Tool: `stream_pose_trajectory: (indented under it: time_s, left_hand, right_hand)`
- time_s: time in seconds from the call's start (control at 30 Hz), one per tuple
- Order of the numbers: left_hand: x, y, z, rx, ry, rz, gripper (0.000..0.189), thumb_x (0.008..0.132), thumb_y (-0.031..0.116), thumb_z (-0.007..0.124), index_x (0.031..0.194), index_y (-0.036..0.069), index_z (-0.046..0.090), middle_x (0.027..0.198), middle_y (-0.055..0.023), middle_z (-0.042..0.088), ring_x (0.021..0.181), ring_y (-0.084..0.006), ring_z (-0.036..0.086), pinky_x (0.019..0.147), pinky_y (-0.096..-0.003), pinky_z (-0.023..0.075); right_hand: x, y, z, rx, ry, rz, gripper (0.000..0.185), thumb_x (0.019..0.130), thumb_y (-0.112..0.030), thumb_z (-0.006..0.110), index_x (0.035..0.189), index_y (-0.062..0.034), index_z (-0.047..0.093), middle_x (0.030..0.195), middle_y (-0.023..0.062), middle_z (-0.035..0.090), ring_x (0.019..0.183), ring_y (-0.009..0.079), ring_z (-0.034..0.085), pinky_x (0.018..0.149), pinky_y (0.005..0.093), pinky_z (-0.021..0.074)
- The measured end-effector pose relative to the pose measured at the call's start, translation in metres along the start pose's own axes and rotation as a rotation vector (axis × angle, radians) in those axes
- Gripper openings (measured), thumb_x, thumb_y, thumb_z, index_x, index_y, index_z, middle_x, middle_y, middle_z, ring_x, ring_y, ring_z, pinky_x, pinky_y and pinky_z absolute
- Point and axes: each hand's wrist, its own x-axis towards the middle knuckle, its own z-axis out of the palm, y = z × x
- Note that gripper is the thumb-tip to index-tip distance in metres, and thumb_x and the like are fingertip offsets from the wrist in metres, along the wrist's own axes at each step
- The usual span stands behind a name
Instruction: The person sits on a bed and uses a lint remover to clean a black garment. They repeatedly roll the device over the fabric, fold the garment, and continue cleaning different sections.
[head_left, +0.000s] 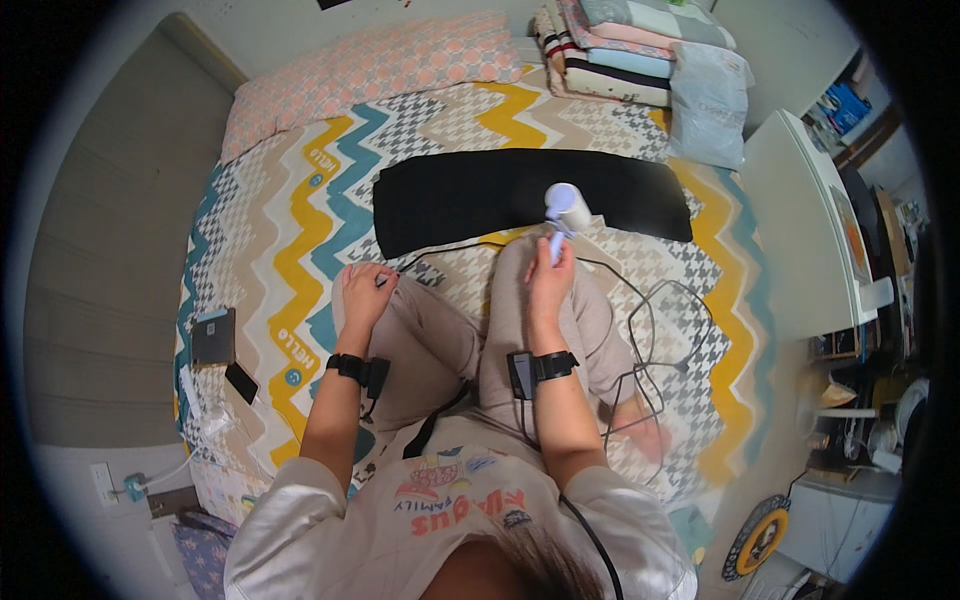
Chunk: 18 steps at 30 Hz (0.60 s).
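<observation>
My right hand (551, 281) grips the purple handle of a lint roller (574, 208) with a white roll, raised over the near edge of a black cloth (465, 196). The cloth lies in a long flat strip across the bed, in front of my crossed legs. On my left knee rests my left hand (367, 294), its fingers loosely bent. A black cable (454, 247) passes close to its fingertips; whether they touch it is hard to tell. Both wrists wear black straps with small boxes.
Loops of black cable (637, 367) lie by my right leg. A phone (241, 383) and a dark box (214, 341) are at the left. Behind the cloth are a long pillow (375, 67), folded bedding (619, 79) and a plastic bag (707, 109). A white cabinet (795, 225) stands at the right.
</observation>
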Motion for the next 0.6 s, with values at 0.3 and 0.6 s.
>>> stream_pose_trajectory:
  time_s: [0.3, 0.6]
  left_hand:
    - [0.003, -0.006, 0.005, 0.006, 0.004, -0.016, 0.021, 0.089, 0.026, 0.062, 0.083, 0.007, 0.069, 0.087, -0.0075, 0.068, 0.093, -0.0268, 0.062, 0.105, -0.0446, 0.0357]
    - [0.030, -0.015, -0.011, -0.036, -0.385, -0.178, 0.017, 0.084, 0.023, 0.066, 0.084, 0.007, 0.070, 0.083, -0.0083, 0.069, 0.082, -0.0249, 0.065, 0.085, -0.0369, 0.0468]
  right_hand:
    - [0.005, -0.003, -0.005, 0.218, 0.157, 0.050, 0.018, 0.100, -0.019, 0.052, 0.112, -0.0059, 0.049, 0.065, 0.0000, 0.047, 0.049, 0.0072, 0.043, 0.044, 0.0219, 0.0361]
    - [0.017, -0.008, -0.017, 0.225, 0.293, 0.008, 0.017, 0.096, -0.013, 0.052, 0.111, -0.0059, 0.045, 0.069, 0.0024, 0.049, 0.054, 0.0097, 0.047, 0.047, 0.0231, 0.0390]
